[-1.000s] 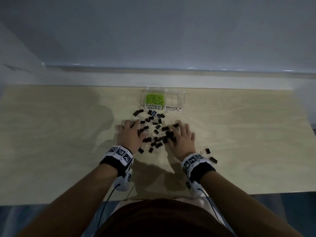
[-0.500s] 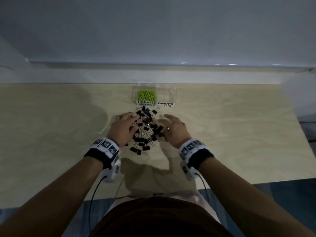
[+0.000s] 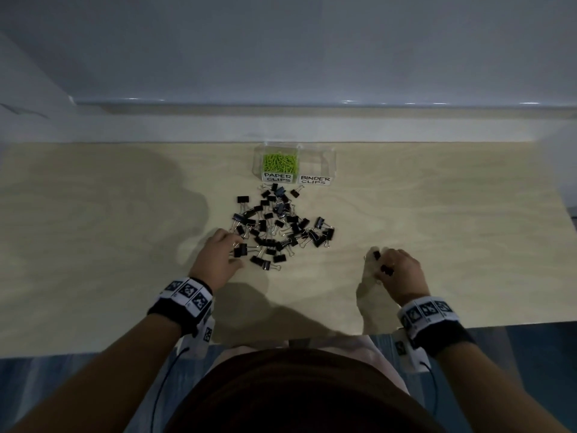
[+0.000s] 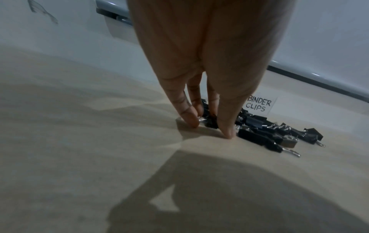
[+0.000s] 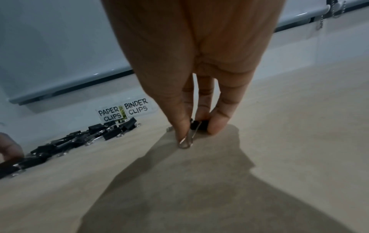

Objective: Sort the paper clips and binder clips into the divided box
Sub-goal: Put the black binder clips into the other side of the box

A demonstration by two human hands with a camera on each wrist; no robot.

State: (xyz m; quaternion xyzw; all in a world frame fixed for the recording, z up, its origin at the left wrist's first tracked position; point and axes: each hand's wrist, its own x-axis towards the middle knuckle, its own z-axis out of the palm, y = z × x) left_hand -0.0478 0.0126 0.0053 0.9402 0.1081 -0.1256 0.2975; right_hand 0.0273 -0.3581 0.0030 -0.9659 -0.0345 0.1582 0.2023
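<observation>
From my head view, my right hand (image 3: 398, 275) covers most of the two binder clips (image 3: 385, 270) under it. My left hand (image 4: 201, 100) hides the clip (image 4: 211, 122) between its fingertips. I can't count the tangled pile (image 3: 279, 226).

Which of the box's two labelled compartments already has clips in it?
The left compartment, labelled PAPER CLIPS, holds green paper clips; the BINDER CLIPS compartment beside it looks empty.

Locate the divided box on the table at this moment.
In the head view the divided box stands at the table's far edge, centre, just beyond the binder clip pile.
</observation>
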